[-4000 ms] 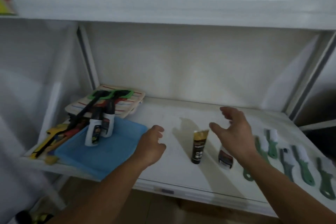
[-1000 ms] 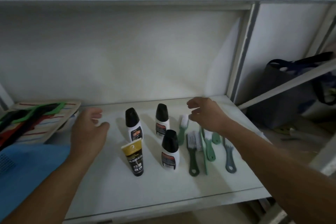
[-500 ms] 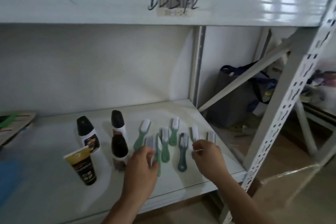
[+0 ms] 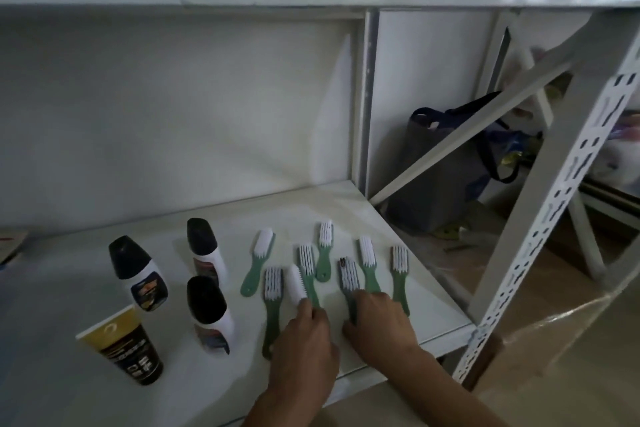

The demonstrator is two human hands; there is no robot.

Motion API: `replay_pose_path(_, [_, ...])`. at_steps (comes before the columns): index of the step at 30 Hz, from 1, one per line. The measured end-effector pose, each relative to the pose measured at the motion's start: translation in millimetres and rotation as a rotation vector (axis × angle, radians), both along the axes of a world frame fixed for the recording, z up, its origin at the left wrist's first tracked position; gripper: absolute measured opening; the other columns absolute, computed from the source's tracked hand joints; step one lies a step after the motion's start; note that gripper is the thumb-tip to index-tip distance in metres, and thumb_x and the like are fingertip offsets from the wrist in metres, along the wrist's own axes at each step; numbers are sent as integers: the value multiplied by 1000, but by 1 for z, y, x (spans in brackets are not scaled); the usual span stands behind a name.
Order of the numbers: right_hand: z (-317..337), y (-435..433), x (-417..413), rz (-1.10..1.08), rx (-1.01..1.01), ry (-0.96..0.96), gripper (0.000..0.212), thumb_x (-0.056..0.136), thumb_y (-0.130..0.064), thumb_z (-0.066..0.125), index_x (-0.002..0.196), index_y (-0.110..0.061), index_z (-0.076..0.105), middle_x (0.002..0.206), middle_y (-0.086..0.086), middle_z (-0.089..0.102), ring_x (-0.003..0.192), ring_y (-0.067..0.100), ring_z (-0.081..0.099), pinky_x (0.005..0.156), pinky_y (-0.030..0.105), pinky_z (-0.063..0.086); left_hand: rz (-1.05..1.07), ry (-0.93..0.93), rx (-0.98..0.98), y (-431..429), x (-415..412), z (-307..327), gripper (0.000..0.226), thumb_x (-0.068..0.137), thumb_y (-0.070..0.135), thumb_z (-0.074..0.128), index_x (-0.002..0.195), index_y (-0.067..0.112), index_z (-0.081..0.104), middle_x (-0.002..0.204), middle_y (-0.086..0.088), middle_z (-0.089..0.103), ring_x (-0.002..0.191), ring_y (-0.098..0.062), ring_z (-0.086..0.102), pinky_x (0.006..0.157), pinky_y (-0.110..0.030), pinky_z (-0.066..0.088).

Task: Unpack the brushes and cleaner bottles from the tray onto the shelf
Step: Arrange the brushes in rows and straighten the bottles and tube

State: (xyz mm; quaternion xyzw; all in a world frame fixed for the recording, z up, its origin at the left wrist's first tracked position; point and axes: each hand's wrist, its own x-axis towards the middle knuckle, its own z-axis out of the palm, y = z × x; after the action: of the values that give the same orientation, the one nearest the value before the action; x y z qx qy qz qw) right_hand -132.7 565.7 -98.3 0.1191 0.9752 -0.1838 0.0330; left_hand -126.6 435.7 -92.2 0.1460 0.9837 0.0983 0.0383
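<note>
Eight brushes (image 4: pixel 325 255), three bottles (image 4: pixel 138 272), one tube (image 4: pixel 124 347) on shelf (image 4: pixel 69 392).

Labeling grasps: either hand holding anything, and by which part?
Left hand grips a tilted brush by its handle; right hand rests on another brush's handle, grip unclear.

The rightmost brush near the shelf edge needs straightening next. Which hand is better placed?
Right. The right hand rests beside that rightmost brush, its handle just off the knuckles. The left hand sits further left, busy on a tilted brush.
</note>
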Motion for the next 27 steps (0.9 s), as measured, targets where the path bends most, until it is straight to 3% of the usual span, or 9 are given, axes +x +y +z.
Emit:
replay_pose_path(3, [4,4,6,9,48,-23,16,82,-29,63,85,-14,56,99,11,68,92,31,67,68,30,49,-54,17,-62,-2,2,-5,33,87,36,47,112,18,57,131,-4,40,112,-22,54,89,-38,47])
replay_pose_path(6, [6,8,-11,5,54,166,16,87,-26,58,97,-15,65,98,7,67,86,25,67,75,36,57,-122,121,-114,-7,-4,-4,45,83,44,43,118,20,58,132,-3,41,122,-24,41,100,-40,40])
replay_pose_path(9, [4,2,-47,139,111,332,20,90,-18,54,104,-17,68,105,5,65,94,22,60,82,35,53,-164,158,-139,-11,-14,-9,56,83,47,38,131,22,52,142,-2,41,131,-26,35,103,-45,32])
replay_pose_path(12, [-4,-6,-79,263,297,251,21,89,-21,51,102,-16,67,108,7,63,102,29,53,86,41,45,-160,137,-156,-11,-23,-11,60,79,50,40,129,22,57,142,-2,47,130,-29,38,98,-50,33])
replay_pose_path(15, [-11,-5,-102,280,377,136,20,91,-24,50,102,-17,66,111,8,64,105,30,52,91,46,41,-149,115,-165,-7,-32,-14,63,82,50,40,138,23,49,149,2,38,138,-26,30,104,-49,28])
replay_pose_path(17, [-10,-3,-117,256,405,115,21,93,-26,49,104,-18,66,111,8,64,106,29,51,94,46,39,-126,86,-98,-7,-36,-11,59,72,50,46,121,23,66,133,6,57,126,-26,44,96,-49,37])
replay_pose_path(20, [-4,1,-139,218,411,76,24,95,-23,48,111,-16,63,115,8,63,108,29,50,91,45,39,-148,92,-57,-11,-44,-29,51,43,50,59,80,23,81,96,9,76,87,-24,69,64,-47,53])
replay_pose_path(23, [-1,2,-145,203,369,61,29,93,-20,49,119,-14,60,121,10,60,112,30,49,94,44,41,-110,114,-9,-10,-51,-39,59,34,46,65,87,24,81,102,12,77,84,-24,73,57,-45,56])
replay_pose_path(27, [2,-14,-124,233,258,194,36,96,-34,47,126,-19,58,122,10,57,112,29,51,98,45,41,-139,110,51,-14,-49,-44,75,28,44,71,98,19,81,104,8,77,84,-22,75,57,-36,61])
